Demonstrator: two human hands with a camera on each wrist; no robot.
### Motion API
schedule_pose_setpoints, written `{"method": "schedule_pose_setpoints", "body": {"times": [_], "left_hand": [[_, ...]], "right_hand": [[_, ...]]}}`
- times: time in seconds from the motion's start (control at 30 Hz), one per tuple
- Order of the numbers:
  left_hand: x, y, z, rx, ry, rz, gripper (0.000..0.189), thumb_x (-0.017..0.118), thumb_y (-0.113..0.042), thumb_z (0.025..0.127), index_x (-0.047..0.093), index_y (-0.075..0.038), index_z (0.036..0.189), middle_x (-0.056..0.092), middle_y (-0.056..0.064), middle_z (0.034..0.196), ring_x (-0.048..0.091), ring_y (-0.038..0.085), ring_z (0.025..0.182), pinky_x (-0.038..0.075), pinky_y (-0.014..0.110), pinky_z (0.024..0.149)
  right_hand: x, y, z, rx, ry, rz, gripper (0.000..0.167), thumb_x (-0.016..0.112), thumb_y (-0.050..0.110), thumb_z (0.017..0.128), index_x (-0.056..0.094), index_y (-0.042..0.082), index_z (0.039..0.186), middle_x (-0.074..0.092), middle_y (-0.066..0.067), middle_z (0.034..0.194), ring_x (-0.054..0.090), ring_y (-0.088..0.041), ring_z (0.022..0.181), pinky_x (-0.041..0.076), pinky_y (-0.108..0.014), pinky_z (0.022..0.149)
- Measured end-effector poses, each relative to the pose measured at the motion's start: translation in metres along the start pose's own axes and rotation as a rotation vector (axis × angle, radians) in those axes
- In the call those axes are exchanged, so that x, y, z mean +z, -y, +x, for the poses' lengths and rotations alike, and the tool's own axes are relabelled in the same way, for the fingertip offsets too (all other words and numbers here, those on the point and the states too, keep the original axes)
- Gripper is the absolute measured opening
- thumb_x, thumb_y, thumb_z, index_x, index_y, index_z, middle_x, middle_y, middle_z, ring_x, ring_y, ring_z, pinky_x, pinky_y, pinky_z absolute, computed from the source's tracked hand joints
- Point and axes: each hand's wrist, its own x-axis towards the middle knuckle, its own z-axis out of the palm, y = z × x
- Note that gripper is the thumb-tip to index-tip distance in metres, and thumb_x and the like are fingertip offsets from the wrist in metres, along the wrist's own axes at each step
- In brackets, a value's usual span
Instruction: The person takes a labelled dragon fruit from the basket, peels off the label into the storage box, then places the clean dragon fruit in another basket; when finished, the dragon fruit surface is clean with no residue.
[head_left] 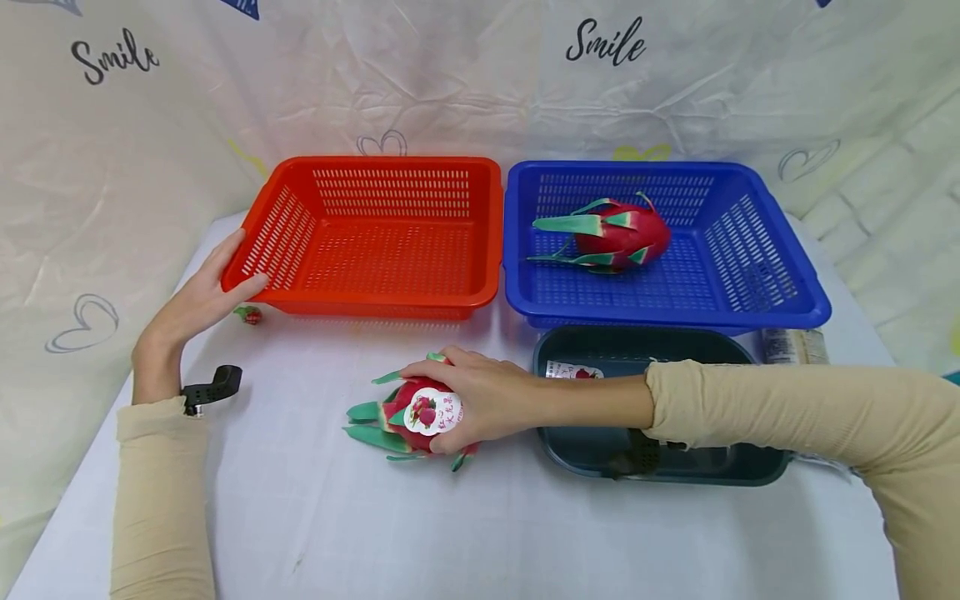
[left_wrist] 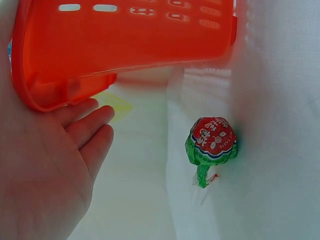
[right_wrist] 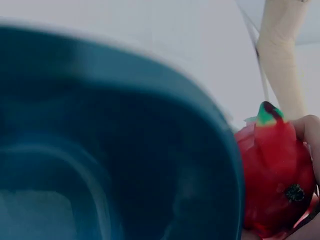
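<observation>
In the head view my right hand point(head_left: 487, 396) grips a dragon fruit point(head_left: 405, 412) from above, on the white cloth left of a dark teal tub. A round printed sticker point(head_left: 433, 412) shows on its top, and green leaf tips point left. In the right wrist view the red fruit point(right_wrist: 272, 175) shows beside the tub's rim. My left hand point(head_left: 198, 287) lies at the front left corner of the red basket point(head_left: 386, 304), thumb along the front rim. The left wrist view shows its fingers point(left_wrist: 92, 132) extended beneath the rim.
A blue basket point(head_left: 667, 315) with another dragon fruit point(head_left: 626, 235) stands right of the red one. The dark teal tub point(head_left: 720, 475) sits before it under my right forearm, a label point(head_left: 573, 372) inside. A wrapped lollipop point(left_wrist: 212, 142) lies near the red basket's corner.
</observation>
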Motion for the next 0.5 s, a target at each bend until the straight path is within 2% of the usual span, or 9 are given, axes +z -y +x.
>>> {"method": "schedule_pose_setpoints", "body": {"times": [0.17,0.37,0.5], "left_hand": [[0.0011,0.0007,-0.0003,0.010,-0.008,-0.009,0.081,0.052,-0.044,0.095,-0.002,-0.038,0.155,0.013,0.009,0.162,0.027,0.032,0.134,0.038,0.007,0.077],[0.0016,0.0021,-0.0002,0.013,-0.003,-0.007,0.081,0.052,-0.043,0.095,-0.002,-0.037,0.155,0.010,0.009,0.163,0.025,0.035,0.136,0.038,0.006,0.076],[0.0020,0.0024,-0.0007,0.027,-0.017,-0.005,0.081,0.053,-0.043,0.095,-0.001,-0.038,0.155,0.010,0.006,0.163,0.025,0.033,0.135,0.037,0.008,0.078]], "right_hand": [[-0.0017,-0.0006,0.0010,-0.016,-0.015,-0.043,0.083,0.078,0.050,0.072,0.038,0.039,0.143,0.045,0.003,0.136,0.051,-0.008,0.113,0.053,-0.022,0.075],[0.0017,0.0009,-0.0035,-0.039,-0.027,-0.075,0.085,0.077,0.052,0.074,0.036,0.036,0.146,0.034,-0.001,0.150,0.050,-0.013,0.121,0.055,-0.027,0.079],[0.0031,0.0023,-0.0043,-0.064,-0.045,-0.071,0.085,0.077,0.050,0.075,0.035,0.034,0.146,0.034,-0.003,0.150,0.046,-0.015,0.125,0.055,-0.029,0.081]]}}
